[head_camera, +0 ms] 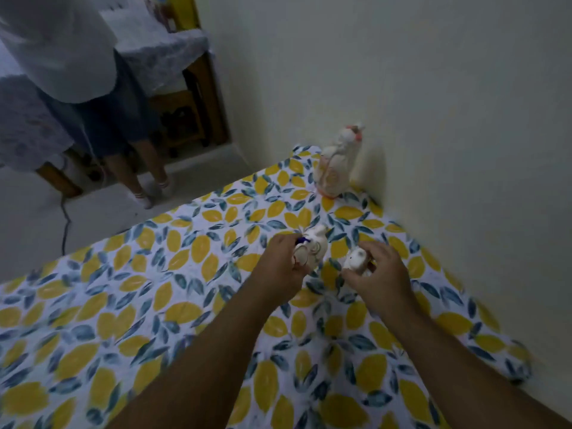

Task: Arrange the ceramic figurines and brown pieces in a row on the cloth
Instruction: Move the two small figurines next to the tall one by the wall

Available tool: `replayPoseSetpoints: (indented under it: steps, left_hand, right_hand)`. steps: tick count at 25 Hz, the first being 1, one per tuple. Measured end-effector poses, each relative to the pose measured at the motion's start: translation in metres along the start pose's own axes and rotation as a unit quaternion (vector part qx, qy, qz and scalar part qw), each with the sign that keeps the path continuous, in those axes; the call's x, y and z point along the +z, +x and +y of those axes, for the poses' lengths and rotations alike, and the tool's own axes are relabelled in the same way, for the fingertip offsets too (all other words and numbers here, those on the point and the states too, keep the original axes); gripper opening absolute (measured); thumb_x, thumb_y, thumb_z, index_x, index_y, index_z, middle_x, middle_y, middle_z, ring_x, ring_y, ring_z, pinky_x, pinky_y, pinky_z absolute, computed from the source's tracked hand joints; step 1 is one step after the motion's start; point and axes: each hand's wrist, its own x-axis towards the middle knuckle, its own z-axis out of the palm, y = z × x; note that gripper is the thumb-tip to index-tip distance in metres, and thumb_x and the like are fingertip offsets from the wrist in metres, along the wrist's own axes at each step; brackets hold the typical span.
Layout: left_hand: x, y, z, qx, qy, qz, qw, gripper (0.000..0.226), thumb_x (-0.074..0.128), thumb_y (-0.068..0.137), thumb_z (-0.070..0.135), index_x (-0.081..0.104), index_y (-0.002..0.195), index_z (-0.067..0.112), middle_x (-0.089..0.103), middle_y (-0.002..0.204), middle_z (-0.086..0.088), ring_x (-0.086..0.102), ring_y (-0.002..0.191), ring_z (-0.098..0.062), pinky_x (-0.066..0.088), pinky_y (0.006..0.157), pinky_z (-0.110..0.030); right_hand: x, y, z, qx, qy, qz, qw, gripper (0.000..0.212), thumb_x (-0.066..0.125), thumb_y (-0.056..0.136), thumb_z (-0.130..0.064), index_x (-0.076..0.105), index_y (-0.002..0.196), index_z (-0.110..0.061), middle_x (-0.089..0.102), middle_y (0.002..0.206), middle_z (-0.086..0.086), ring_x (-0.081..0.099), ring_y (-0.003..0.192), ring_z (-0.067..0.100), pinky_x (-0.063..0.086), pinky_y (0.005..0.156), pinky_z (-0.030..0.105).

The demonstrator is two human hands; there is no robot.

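Tall figurine (pixel 337 162) upright at far cloth (pixel 123 305) corner by wall (pixel 433 103); L hand (pixel 283 263) grips white figurine (pixel 312 247), long axis tilted far-right; R hand (pixel 376 270), just right, fingers curled round small white figurine (pixel 356 260); both forearms reach far.

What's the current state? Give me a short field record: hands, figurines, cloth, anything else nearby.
left hand: closed around a white figurine with purple mark, at the cloth
right hand: closed around a smaller white figurine, just right of the first
standing figurine: tall white and orange figurine, upright on the far corner of the cloth, next to the wall
cloth: lemon-print cloth
brown pieces: none visible
row: not yet formed
bystander: another person standing at upper left
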Motion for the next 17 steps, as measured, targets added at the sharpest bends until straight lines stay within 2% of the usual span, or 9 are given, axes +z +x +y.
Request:
replayPoseSetpoints:
  steps: [2, 4, 6, 8, 10, 13, 17]
  left_hand:
    - [0.034, 0.054, 0.024, 0.010, 0.030, -0.024, 0.999, 0.051, 0.073, 0.087, 0.019, 0.053, 0.134, 0.019, 0.050, 0.132, -0.007, 0.054, 0.113, -0.027, 0.043, 0.081, -0.033]
    - [0.051, 0.090, 0.038, 0.031, 0.043, -0.031, 0.998, 0.048, 0.074, 0.084, 0.015, 0.058, 0.129, 0.018, 0.055, 0.127, -0.010, 0.057, 0.108, -0.030, 0.046, 0.080, -0.035]
    - [0.067, 0.125, 0.048, 0.054, 0.037, -0.031, 0.997, 0.042, 0.073, 0.083, 0.010, 0.062, 0.123, 0.017, 0.063, 0.119, -0.010, 0.060, 0.102, -0.029, 0.047, 0.074, -0.032]
    - [0.078, 0.149, 0.047, 0.060, 0.042, -0.029, 0.997, 0.041, 0.073, 0.084, 0.010, 0.062, 0.123, 0.015, 0.063, 0.120, -0.011, 0.060, 0.103, -0.029, 0.042, 0.073, -0.028]
    - [0.082, 0.162, 0.042, 0.052, 0.049, -0.034, 0.997, 0.049, 0.074, 0.084, 0.012, 0.057, 0.129, 0.017, 0.059, 0.128, -0.010, 0.058, 0.109, -0.029, 0.042, 0.078, -0.029]
    - [0.084, 0.167, 0.038, 0.060, 0.051, -0.032, 0.996, 0.050, 0.075, 0.082, 0.013, 0.058, 0.129, 0.018, 0.060, 0.126, -0.009, 0.059, 0.108, -0.028, 0.042, 0.078, -0.029]
    - [0.084, 0.165, 0.037, 0.063, 0.044, -0.026, 0.997, 0.050, 0.076, 0.081, 0.013, 0.058, 0.127, 0.019, 0.063, 0.123, -0.008, 0.061, 0.106, -0.027, 0.043, 0.075, -0.029]
  right_hand:
    - [-0.013, 0.039, 0.033, 0.032, 0.016, 0.008, 0.999, 0.059, 0.086, 0.078, -0.019, 0.063, 0.132, -0.012, 0.058, 0.134, 0.013, 0.060, 0.120, 0.034, 0.055, 0.094, 0.049]
    - [-0.014, 0.065, 0.047, 0.033, 0.035, 0.016, 0.999, 0.060, 0.085, 0.080, -0.021, 0.061, 0.135, -0.016, 0.060, 0.135, 0.011, 0.060, 0.120, 0.032, 0.055, 0.095, 0.046]
    - [-0.011, 0.090, 0.061, 0.030, 0.043, 0.025, 0.998, 0.055, 0.084, 0.081, -0.022, 0.063, 0.132, -0.015, 0.062, 0.132, 0.012, 0.060, 0.120, 0.032, 0.054, 0.095, 0.048]
    - [-0.004, 0.104, 0.070, 0.041, 0.043, 0.015, 0.998, 0.050, 0.083, 0.081, -0.021, 0.065, 0.127, -0.013, 0.061, 0.130, 0.014, 0.058, 0.118, 0.035, 0.052, 0.094, 0.051]
    - [0.003, 0.107, 0.076, 0.038, 0.039, 0.008, 0.998, 0.047, 0.086, 0.078, -0.018, 0.066, 0.120, -0.010, 0.061, 0.123, 0.015, 0.058, 0.113, 0.036, 0.052, 0.091, 0.052]
    - [0.007, 0.099, 0.083, 0.050, 0.045, 0.043, 0.997, 0.047, 0.089, 0.071, -0.015, 0.067, 0.112, -0.011, 0.061, 0.114, 0.012, 0.060, 0.106, 0.035, 0.055, 0.086, 0.052]
    - [0.014, 0.081, 0.089, 0.030, 0.053, 0.068, 0.996, 0.048, 0.088, 0.073, -0.012, 0.066, 0.115, -0.009, 0.056, 0.113, 0.010, 0.062, 0.106, 0.039, 0.056, 0.084, 0.054]
